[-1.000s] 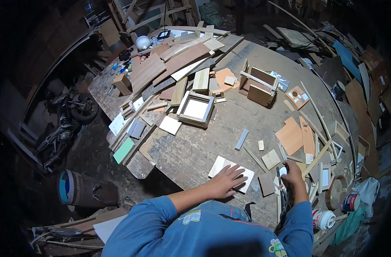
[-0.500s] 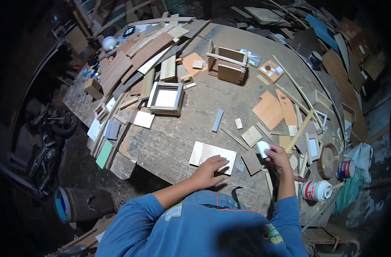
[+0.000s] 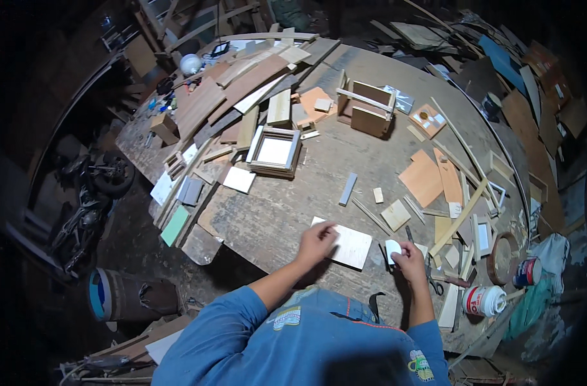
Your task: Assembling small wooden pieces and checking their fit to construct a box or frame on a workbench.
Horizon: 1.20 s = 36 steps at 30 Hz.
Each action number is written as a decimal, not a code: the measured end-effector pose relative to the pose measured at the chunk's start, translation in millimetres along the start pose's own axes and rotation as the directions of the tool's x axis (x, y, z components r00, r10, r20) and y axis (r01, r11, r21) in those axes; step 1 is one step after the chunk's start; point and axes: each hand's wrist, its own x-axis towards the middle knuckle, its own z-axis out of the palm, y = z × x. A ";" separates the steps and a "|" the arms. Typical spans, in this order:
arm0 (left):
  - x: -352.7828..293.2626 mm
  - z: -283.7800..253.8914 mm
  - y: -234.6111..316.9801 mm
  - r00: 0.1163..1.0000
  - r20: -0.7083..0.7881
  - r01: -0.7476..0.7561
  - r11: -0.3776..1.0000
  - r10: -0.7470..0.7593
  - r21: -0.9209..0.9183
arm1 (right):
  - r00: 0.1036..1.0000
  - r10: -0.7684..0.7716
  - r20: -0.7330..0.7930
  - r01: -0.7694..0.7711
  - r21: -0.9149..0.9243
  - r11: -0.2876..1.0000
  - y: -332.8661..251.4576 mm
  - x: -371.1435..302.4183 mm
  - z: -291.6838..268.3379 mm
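Note:
A pale rectangular wooden board (image 3: 353,248) lies flat near the front edge of the workbench. Over its left end is my left hand (image 3: 317,244), fingers loosely bent and a little apart, holding nothing visible. My right hand (image 3: 409,262) pinches a small white flat piece with a rounded edge (image 3: 392,249) between thumb and fingers, just right of the board. Its material cannot be made out. A pair of scissors (image 3: 437,286) with dark handles lies beside my right wrist, partly hidden by the hand.
Box frames (image 3: 272,152) stand at left centre, and an open wooden box (image 3: 368,114) farther back. Scrap planks (image 3: 248,80) pile at the far left. Orange-brown sheets (image 3: 422,177) and strips lie at right. A white tub (image 3: 485,301) sits at the near right edge.
The view has shifted, so the bench appears farther right. My left hand has moved to the board's left end. The right hand has lowered the white piece; scissors now show beside it.

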 end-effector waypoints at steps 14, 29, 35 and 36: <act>64.0 -242.5 -33.6 0.580 -0.733 0.104 0.860 0.356 0.500 | 0.983 0.021 -0.185 -0.036 -0.079 0.996 51.1 1.1 -29.6; 85.5 -303.2 -34.6 0.778 -0.589 0.015 0.932 0.216 0.362 | 0.945 -0.301 0.128 0.327 -0.350 0.878 -71.8 59.9 161.1; 72.4 -290.8 -21.0 0.819 -0.543 -0.011 0.951 0.186 0.309 | 0.899 -0.200 0.389 0.317 -0.264 0.911 -76.5 103.1 286.6; 71.4 -288.9 -18.4 0.827 -0.537 -0.004 0.955 0.169 0.295 | 0.912 -0.101 0.399 0.214 -0.250 0.944 -77.5 110.5 301.8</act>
